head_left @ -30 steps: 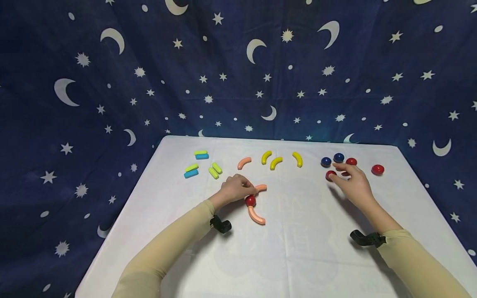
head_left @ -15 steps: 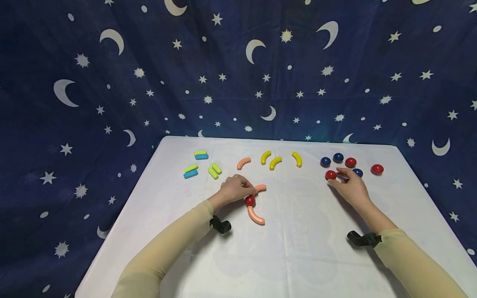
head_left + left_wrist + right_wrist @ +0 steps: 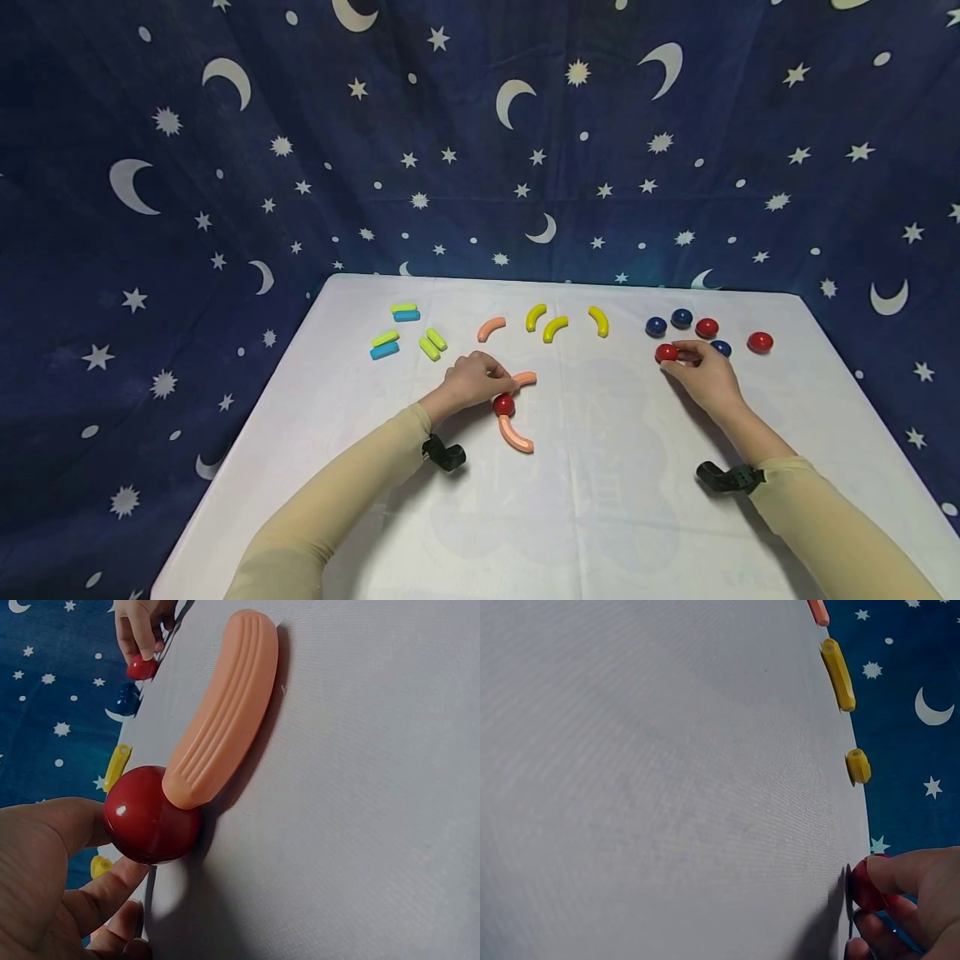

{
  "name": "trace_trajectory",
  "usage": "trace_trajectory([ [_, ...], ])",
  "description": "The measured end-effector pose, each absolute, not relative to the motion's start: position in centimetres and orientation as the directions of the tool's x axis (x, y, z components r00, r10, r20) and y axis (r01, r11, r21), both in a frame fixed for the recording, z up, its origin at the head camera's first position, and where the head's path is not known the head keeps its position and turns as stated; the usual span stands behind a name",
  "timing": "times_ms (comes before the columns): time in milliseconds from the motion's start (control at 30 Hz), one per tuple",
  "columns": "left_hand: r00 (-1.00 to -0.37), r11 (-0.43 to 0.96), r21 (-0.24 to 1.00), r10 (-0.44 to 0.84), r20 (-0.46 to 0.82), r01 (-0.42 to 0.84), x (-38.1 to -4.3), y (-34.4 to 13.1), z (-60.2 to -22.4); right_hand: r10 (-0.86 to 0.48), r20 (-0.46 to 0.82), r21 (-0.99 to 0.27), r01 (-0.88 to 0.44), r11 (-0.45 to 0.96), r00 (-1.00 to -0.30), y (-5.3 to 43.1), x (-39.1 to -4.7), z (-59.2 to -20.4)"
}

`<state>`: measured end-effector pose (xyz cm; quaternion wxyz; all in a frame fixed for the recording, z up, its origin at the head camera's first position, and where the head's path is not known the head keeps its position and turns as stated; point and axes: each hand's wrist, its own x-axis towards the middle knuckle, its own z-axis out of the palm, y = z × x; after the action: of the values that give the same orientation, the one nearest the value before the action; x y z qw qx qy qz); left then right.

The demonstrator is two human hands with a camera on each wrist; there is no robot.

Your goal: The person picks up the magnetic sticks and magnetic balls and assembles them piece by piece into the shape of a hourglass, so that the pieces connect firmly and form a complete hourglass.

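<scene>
Starting at far left with blue sticks [image 3: 385, 351] and lime sticks [image 3: 432, 342], lying in pairs on the white table [image 3: 637, 500]. Coming next to the left hand [image 3: 476, 381], apparently pinching the end of the far peach piece [image 3: 527, 378] just beside the centre red ball [image 3: 504, 405]; fingertips partly hidden. Noting the near peach piece [image 3: 517, 435] touching that ball. Passing a loose peach piece [image 3: 491, 328], three yellow pieces [image 3: 556, 329] and two blue balls [image 3: 656, 327] towards the back. Ending at the right hand [image 3: 708, 379], pinching a second red ball [image 3: 665, 352] between thumb and finger; cannot tell whether on or just off the table. Judging the step in hand as gripping this ball while steadying the left-hand group. Calling next, seemingly, for a firm pinch, a lift clear of neighbouring balls, and a quiet left hand.
</scene>
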<state>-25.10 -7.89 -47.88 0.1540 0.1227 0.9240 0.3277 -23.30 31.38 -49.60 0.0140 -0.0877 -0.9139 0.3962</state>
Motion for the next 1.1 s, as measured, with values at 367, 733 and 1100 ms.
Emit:
trace_trajectory([
  [367,-0.922,0.752,0.643,0.34,-0.187,0.147,-25.0,-7.9,-47.7,0.151,0.002,-0.707,0.105,0.7,-0.989,30.9,-24.4,-50.1],
  [733,-0.922,0.746,0.655,0.327,-0.207,0.118,-25.1,-7.9,-47.7,0.092,-0.011,-0.728,0.071,0.682,-0.996,29.5,-25.1,-50.3],
  [1100,-0.922,0.752,0.649,0.325,-0.21,0.117,-25.1,-8.0,-47.8,-0.06,-0.044,-0.779,-0.003,0.627,-0.997,25.2,-25.0,-49.9],
])
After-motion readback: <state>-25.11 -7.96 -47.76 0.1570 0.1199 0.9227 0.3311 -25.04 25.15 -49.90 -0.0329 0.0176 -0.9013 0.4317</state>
